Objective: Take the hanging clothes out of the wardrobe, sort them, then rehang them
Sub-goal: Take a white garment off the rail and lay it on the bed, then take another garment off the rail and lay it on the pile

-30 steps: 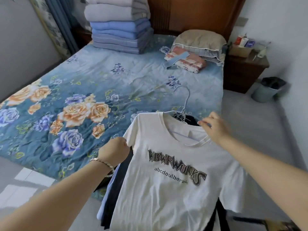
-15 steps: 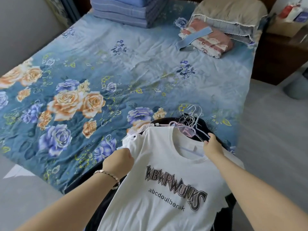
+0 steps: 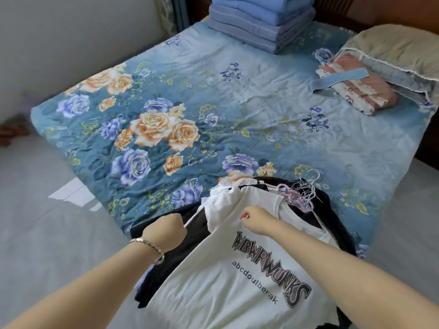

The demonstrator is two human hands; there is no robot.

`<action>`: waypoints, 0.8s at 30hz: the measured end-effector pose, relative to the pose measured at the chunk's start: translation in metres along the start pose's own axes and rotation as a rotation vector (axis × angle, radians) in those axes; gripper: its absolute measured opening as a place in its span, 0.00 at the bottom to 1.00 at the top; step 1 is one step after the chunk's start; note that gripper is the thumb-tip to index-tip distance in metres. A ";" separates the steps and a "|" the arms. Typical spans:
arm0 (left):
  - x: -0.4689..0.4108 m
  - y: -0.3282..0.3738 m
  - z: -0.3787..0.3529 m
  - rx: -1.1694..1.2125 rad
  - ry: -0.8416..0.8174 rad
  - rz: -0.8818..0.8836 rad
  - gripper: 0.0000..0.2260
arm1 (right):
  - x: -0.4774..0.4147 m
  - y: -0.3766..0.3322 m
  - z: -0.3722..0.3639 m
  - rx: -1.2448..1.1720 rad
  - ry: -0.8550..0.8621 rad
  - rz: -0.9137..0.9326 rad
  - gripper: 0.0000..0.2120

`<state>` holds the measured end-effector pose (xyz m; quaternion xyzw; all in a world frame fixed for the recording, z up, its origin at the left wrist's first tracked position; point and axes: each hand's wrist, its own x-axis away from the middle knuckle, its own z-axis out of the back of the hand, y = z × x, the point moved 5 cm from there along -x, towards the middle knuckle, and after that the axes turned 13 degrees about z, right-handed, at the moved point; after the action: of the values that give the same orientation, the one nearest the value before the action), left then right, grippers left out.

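A white T-shirt (image 3: 221,276) with dark lettering lies on top of a pile of dark clothes (image 3: 185,236) at the near edge of the bed. A bunch of wire and pink hangers (image 3: 300,192) pokes out at the pile's top. My left hand (image 3: 166,230) grips the shirt's left shoulder edge in a fist. My right hand (image 3: 255,219) pinches the white fabric near the collar, left of the hangers.
The bed (image 3: 213,110) has a blue floral quilt. Folded blue blankets (image 3: 259,22) are stacked at its head, with a pillow (image 3: 394,51) and a folded pink cloth (image 3: 356,91) at the right. Grey floor (image 3: 47,233) lies to the left.
The pile with the shirt has come down onto the bed's near edge. My right hand moved left from the collar's right side to the shirt's left shoulder area. The view tilted downward.
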<state>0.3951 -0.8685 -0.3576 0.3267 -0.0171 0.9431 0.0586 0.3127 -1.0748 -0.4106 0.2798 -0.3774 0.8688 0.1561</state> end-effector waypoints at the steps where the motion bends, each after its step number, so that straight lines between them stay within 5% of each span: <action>1: 0.006 -0.024 0.005 0.035 0.009 0.037 0.07 | -0.002 -0.030 -0.008 0.047 -0.019 0.055 0.15; 11: 0.127 -0.332 0.024 0.399 0.184 0.423 0.05 | 0.061 -0.358 -0.168 0.508 -0.208 0.644 0.13; 19: 0.318 -0.588 0.008 0.545 0.371 0.875 0.06 | 0.181 -0.583 -0.358 0.850 -0.364 1.069 0.16; 24: 0.457 -0.685 0.001 0.584 0.525 1.189 0.10 | 0.284 -0.688 -0.455 0.930 -0.469 1.340 0.15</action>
<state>0.1231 -0.1432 -0.0788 0.0266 0.0755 0.8290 -0.5535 0.2520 -0.2611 -0.1019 0.2057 -0.0906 0.7640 -0.6049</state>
